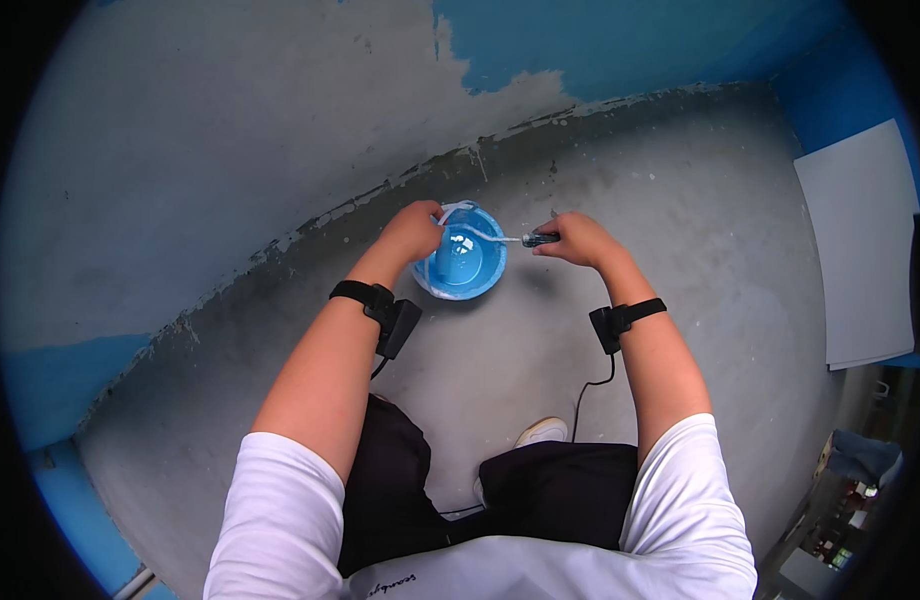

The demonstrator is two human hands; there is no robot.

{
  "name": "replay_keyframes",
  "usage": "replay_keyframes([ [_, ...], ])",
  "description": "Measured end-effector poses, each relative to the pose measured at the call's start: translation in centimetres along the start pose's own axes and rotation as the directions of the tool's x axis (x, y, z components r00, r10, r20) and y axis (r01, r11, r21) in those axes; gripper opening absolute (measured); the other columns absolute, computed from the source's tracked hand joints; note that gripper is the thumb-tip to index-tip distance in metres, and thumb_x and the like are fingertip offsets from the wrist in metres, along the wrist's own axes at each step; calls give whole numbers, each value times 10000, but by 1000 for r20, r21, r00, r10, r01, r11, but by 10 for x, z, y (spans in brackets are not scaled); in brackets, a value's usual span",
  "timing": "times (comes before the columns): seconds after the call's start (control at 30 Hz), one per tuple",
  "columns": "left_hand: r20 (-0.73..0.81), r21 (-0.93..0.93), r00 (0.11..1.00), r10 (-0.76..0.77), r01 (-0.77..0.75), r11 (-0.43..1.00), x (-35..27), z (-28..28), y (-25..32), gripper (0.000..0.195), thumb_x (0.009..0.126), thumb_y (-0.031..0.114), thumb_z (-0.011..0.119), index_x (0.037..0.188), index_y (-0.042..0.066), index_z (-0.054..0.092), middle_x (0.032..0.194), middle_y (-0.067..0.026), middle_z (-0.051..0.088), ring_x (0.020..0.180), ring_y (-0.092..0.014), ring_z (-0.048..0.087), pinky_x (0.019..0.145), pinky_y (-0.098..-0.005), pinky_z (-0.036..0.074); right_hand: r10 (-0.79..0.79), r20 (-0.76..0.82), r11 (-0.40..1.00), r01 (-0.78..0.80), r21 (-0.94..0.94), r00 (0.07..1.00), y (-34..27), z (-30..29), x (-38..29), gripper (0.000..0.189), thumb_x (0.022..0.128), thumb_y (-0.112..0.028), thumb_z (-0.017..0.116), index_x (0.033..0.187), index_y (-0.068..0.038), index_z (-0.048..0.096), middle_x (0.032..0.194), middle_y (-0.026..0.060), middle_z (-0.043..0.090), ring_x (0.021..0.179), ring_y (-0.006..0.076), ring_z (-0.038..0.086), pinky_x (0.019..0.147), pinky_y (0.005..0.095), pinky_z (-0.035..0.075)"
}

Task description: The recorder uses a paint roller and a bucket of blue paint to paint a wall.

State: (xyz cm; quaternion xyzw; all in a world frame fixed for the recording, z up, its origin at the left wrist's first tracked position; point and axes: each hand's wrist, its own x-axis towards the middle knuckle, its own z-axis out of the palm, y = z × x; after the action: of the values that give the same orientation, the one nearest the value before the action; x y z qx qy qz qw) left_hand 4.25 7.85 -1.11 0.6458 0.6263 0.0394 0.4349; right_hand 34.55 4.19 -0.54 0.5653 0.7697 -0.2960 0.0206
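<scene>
A small blue bucket [497,274] stands on the concrete floor ahead of me, its rim smeared with pale paint. Inside it is a glossy blue surface. My left hand [416,231] grips the bucket at its upper left, by the rim and a white handle strip; its fingertips are partly hidden. My right hand [580,238] holds the dark grip of a paint roller [538,240], right of the bucket. The roller's pale, bent metal rod crosses the rim leftwards. What appears to be its blue sleeve [444,253] hangs inside, near my left hand.
Beyond the bucket rises a wall [242,150], part bare grey and part blue. White boards [857,247] lean at the right. Concrete floor [700,247] surrounds the bucket. Black devices with cables [580,405] are strapped to both forearms. A shoe [542,431] shows below.
</scene>
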Motion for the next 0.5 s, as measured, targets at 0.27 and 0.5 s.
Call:
replay_keyframes([
  [0.27, -12, 13, 1000, 4, -4, 1000, 3, 2, -5, 312, 814, 133, 635, 1121, 99, 675, 1182, -166, 650, 1067, -357, 632, 892, -405, 502, 2, 31, 996, -5, 85, 1000, 5, -6, -3, 326, 766, -300, 769, 1039, -122, 754, 954, 123, 721, 866, 297, 661, 789, 374, 513],
  [0.5, 17, 20, 1000, 8, -9, 1000, 5, 0, -6, 286, 818, 123, 627, 1097, 86, 673, 1104, -178, 668, 1002, -325, 659, 844, -400, 515, 46, 43, 988, -52, 146, 998, 14, -5, -11, 339, 751, -278, 791, 1039, -102, 754, 917, 129, 724, 816, 274, 663, 780, 345, 510],
])
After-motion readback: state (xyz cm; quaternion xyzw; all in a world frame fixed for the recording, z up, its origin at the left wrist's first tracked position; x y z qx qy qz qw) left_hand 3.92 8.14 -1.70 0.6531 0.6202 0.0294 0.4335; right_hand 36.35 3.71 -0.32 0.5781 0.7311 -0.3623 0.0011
